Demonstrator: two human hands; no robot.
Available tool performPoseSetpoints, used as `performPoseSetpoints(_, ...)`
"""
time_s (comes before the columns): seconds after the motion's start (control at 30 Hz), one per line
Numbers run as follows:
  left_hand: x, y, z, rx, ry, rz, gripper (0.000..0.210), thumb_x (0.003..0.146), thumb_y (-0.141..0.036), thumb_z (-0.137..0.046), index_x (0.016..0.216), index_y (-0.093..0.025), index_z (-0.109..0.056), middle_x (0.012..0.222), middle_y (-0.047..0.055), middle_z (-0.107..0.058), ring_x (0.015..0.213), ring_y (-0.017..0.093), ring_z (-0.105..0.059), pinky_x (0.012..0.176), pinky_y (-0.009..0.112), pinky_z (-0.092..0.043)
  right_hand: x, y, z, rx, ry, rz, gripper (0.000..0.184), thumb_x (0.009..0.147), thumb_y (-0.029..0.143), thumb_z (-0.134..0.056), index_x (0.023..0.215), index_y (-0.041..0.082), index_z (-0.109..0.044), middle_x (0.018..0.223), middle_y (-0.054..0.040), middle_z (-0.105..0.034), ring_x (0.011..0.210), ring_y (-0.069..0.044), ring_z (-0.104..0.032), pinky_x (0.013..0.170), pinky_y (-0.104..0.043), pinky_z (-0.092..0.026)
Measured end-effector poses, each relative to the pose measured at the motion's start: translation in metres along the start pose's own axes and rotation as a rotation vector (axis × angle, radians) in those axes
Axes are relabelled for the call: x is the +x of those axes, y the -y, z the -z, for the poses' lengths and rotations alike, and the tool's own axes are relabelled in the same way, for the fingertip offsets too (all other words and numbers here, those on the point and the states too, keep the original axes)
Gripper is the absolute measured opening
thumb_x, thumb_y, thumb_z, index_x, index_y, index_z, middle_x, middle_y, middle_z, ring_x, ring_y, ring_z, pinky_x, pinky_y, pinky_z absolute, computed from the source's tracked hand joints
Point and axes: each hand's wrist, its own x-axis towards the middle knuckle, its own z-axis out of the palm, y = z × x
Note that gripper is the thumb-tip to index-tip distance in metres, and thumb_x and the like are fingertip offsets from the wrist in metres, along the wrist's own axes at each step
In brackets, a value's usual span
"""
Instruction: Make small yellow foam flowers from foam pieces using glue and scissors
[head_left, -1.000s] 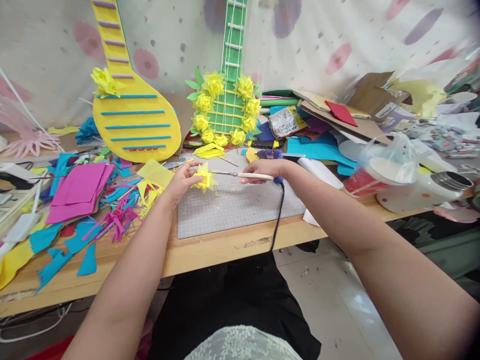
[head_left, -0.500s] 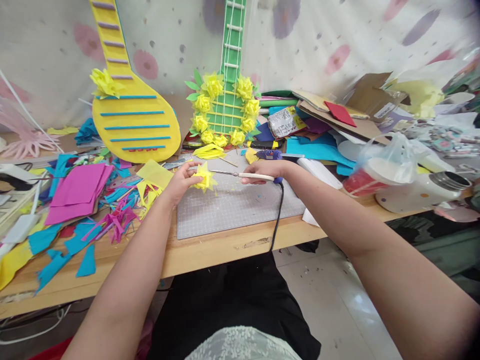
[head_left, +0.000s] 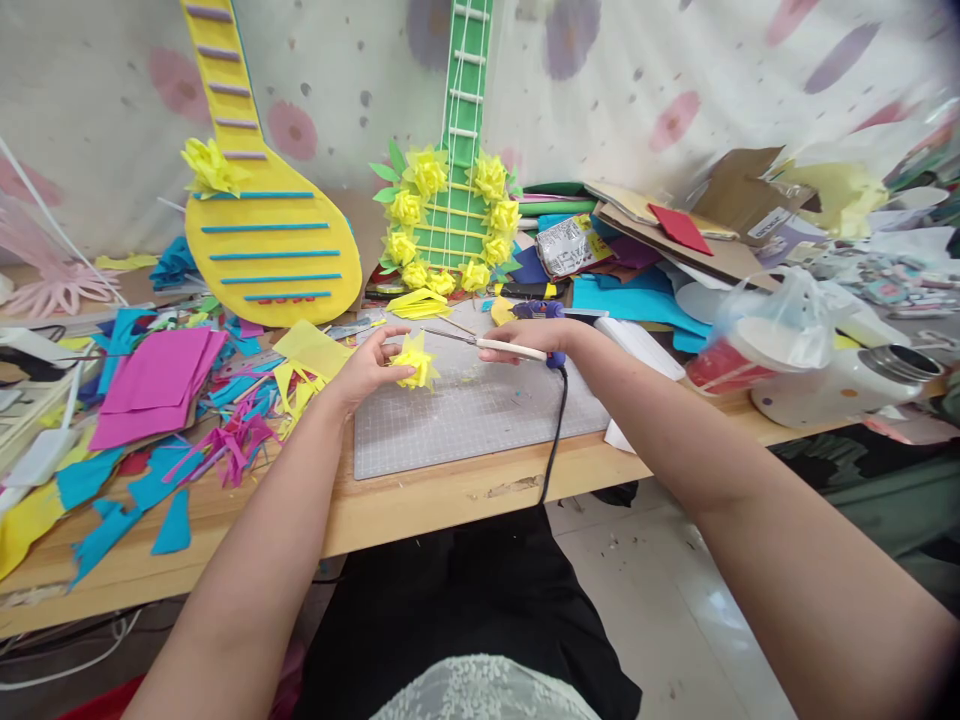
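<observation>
A yellow crepe-paper-like flower (head_left: 415,364) with pointed petals is at the fingertips of my left hand (head_left: 367,368), over the cutting mat. My thumb lies against its left side; the fingers behind are curled and partly hidden. My right hand (head_left: 517,340) grips scissors (head_left: 517,349) with pale handles, their thin metal blades pointing left, slightly above the flower and apart from it. Just behind my right hand lies a blue hot glue gun (head_left: 537,310) with a yellow nozzle and a black cord (head_left: 556,430) hanging over the table edge.
The grey cutting mat (head_left: 450,440) lies on the wooden table (head_left: 420,510). A yellow lute-shaped craft piece (head_left: 274,235) and a green one with yellow flowers (head_left: 461,220) lean at the back. Coloured scraps (head_left: 172,480) lie left; a bagged cup (head_left: 757,350) and a bottle (head_left: 840,385) stand right.
The flower has moved slightly right and down and turned in my left hand, whose fingers have shifted. The scissor blades, earlier at the flower, now point above it, tips tilted up.
</observation>
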Motion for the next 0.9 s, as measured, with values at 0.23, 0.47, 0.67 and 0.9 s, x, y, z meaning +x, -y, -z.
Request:
performPoseSetpoints(0.23,-0.002,-0.002,-0.002,-0.003,0.047,0.03,0.073,0.052,-0.029,-0.081,0.118,-0.02,-0.051,0.083,0.001,-0.062,0.076,0.017,-0.062,0.071,0.029,-0.048,0.011,0.014,-0.009,0.346,-0.304,0.034,0.046,0.074,0.061,-0.057,0.068,0.016,-0.048,0.059,0.0009,-0.05,0.054,-0.008,-0.044,0.053,-0.024,-0.034)
performPoseSetpoints(0.47,0.0,0.001,-0.002,-0.048,-0.021,0.003,0.081,0.047,-0.027,-0.083,0.12,-0.021,-0.049,0.098,0.003,-0.061,0.082,0.017,-0.061,0.075,0.031,-0.048,0.049,0.04,-0.035,0.662,-0.381,0.07,0.034,0.062,0.04,-0.074,0.067,0.016,-0.05,0.055,0.0016,-0.051,0.054,-0.009,-0.047,0.048,-0.022,-0.034)
performPoseSetpoints(0.67,0.006,0.003,-0.004,-0.223,-0.226,-0.01,0.08,0.048,-0.024,-0.083,0.12,-0.02,-0.047,0.094,0.002,-0.063,0.08,0.014,-0.06,0.076,0.028,-0.046,0.069,0.035,-0.049,0.908,-0.481,0.071,0.032,0.055,0.031,-0.075,0.065,0.017,-0.049,0.049,0.0045,-0.047,0.047,-0.007,-0.042,0.044,-0.022,-0.029)
performPoseSetpoints(0.9,0.005,-0.003,-0.014,-0.687,-0.201,0.153,0.029,0.07,-0.023,-0.068,0.097,-0.017,-0.057,0.093,0.005,-0.066,0.081,0.014,-0.063,0.073,0.027,-0.051,0.075,0.036,-0.065,1.209,-0.737,0.216,0.039,0.051,0.033,-0.076,0.071,0.019,-0.045,0.055,0.0067,-0.047,0.049,-0.006,-0.042,0.046,-0.021,-0.032)
